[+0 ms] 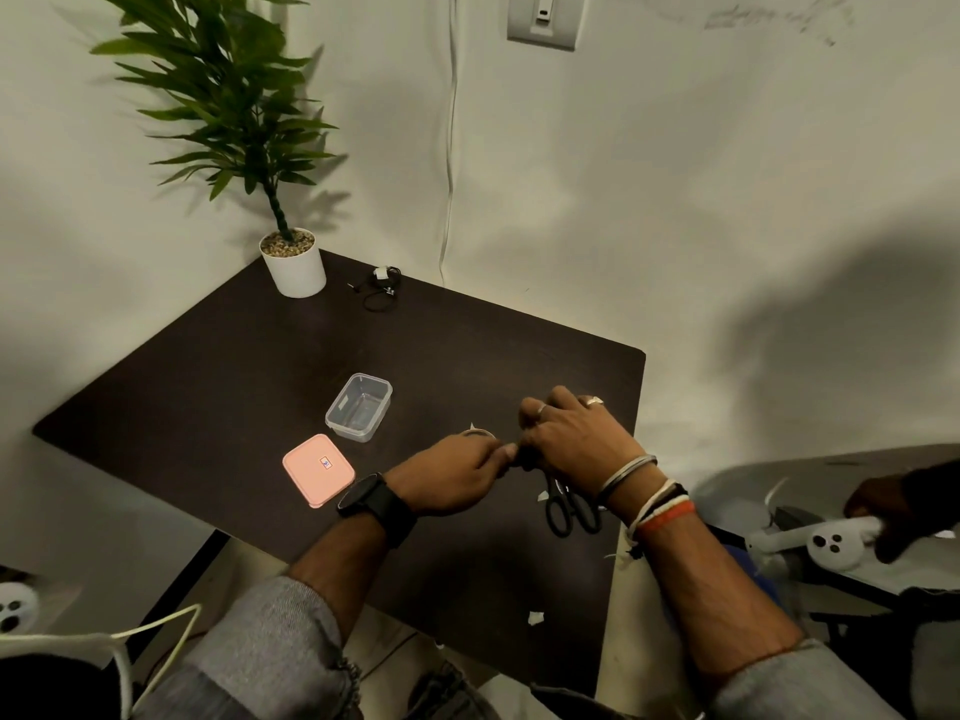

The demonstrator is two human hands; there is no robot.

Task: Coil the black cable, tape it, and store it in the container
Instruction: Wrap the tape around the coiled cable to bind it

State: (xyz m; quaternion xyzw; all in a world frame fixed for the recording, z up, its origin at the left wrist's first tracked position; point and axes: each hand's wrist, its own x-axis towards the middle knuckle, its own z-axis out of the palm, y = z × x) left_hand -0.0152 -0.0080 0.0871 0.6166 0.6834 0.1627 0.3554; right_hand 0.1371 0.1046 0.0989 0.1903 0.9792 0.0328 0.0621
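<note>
On the dark table (218,366), the pink lid (318,469) lies flat near the left. Just beyond it to the right stands the clear container (359,406), open, its long axis running from near-left to far-right. Far back, beside the potted plant (292,262), lies a small coiled black cable (382,287), already bound with a white strip.

The left hand (451,475), watch on its wrist, meets the right hand (571,439) at the fingertips, both curled together round something small and dark. What they pinch cannot be told. A tape roll (478,433) peeks from behind the left hand. Black scissors (569,506) lie under the right wrist, handles toward the near edge.
</note>
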